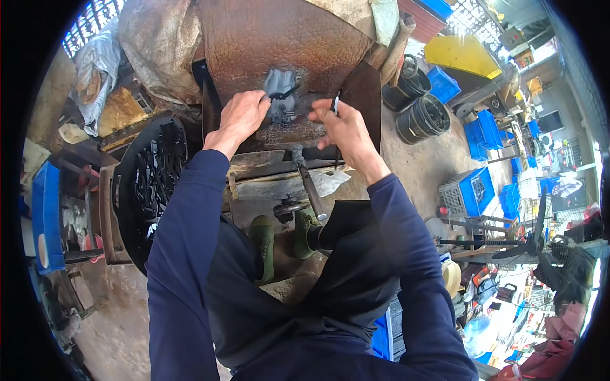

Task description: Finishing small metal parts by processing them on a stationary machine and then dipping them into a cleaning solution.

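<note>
My left hand [242, 114] pinches a small dark metal piece [279, 95] over a worn grey patch on the rusty brown work block [279, 38]. Just to the right, my right hand [343, 124] holds a small shiny metal piece [335, 105] upright between fingers and thumb. The two hands are close together but apart. A hammer [311, 190] with a metal handle lies below them on the block's lower ledge, near my green shoes [264, 238].
A black round basket [149, 184] full of dark metal pieces stands at my left. Black buckets [422, 117] and blue crates [473, 190] sit on the concrete floor to the right. A fan [521, 244] and clutter fill the far right. Sacks lie behind the block.
</note>
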{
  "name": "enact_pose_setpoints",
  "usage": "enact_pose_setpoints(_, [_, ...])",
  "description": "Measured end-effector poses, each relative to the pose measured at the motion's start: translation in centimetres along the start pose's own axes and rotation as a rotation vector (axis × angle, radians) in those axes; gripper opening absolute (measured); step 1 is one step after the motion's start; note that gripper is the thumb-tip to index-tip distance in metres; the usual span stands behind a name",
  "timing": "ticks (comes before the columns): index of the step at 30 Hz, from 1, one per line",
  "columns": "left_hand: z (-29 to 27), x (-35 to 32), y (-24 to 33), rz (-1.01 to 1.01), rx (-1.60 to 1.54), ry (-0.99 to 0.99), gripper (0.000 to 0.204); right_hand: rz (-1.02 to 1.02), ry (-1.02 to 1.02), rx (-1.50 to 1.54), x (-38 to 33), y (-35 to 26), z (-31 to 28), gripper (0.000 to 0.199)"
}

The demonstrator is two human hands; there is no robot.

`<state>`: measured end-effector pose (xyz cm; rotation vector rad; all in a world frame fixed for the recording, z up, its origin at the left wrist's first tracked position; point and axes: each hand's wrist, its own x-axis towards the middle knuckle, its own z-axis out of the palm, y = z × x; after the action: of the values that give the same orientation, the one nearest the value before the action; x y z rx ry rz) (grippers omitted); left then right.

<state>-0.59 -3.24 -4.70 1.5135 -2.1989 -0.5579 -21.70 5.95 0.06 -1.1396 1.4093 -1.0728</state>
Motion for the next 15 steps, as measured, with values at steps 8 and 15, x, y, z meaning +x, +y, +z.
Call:
enact_pose_setpoints(8, [-2.7, -2.1, 4.7, 0.083, -0.682, -0.169, 0.031, -0.104, 0.032, 0.374, 0.7, -0.5, 2.0, 0.02])
enact_pose_setpoints(15, [-2.7, -2.2, 4.2, -0.078, -0.953, -0.235, 0.026, -0.1, 0.05, 0.441, -0.3, -0.4, 1.9, 0.019])
